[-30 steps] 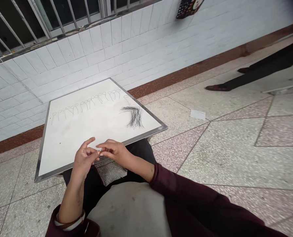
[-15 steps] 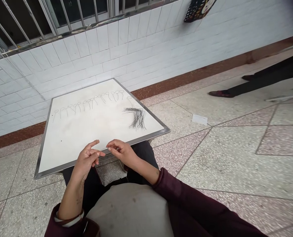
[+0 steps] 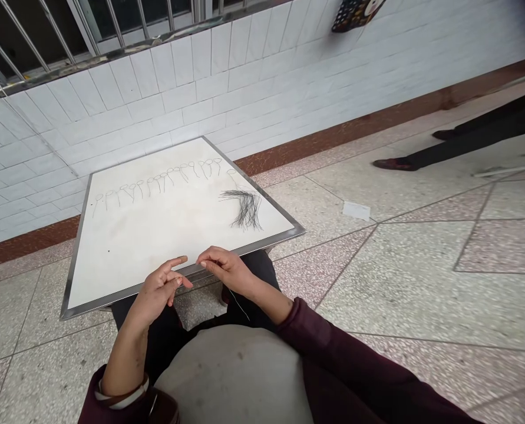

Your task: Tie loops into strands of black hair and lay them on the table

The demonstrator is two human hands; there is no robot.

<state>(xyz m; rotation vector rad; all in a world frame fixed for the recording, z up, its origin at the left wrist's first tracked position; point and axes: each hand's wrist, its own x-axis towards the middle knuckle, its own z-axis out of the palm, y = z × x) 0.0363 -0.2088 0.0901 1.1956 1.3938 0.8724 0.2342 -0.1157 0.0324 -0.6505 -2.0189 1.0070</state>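
Right hand: The person's right hand [image 3: 227, 271] was just off the tabletop's near edge, thumb and forefinger pinched together on a thin strand [image 3: 241, 304] whose pale tail trailed below the palm, over dark trousers.
Left hand: The left hand [image 3: 156, 294] hung over the same edge, close to the right but apart from it, forefinger stretched out and thumb against another finger; whether anything was pinched there could not be told.
Tabletop: A white tabletop [image 3: 165, 229] with a grey metal rim stood in front of the person, its far edge toward a white tiled wall [image 3: 156, 112].
Looped strands: A row of looped strands [image 3: 160, 184], tails toward the person, ran near the far edge from the left edge almost to the far right corner.
Dark bundle: A bent bundle of loose dark strands [image 3: 247, 211] lay by the right edge, toward the near right corner.
Bystander: Another person's dark-trousered legs [image 3: 469, 138] showed at right, beyond a white slip [image 3: 356, 211] on the speckled floor.
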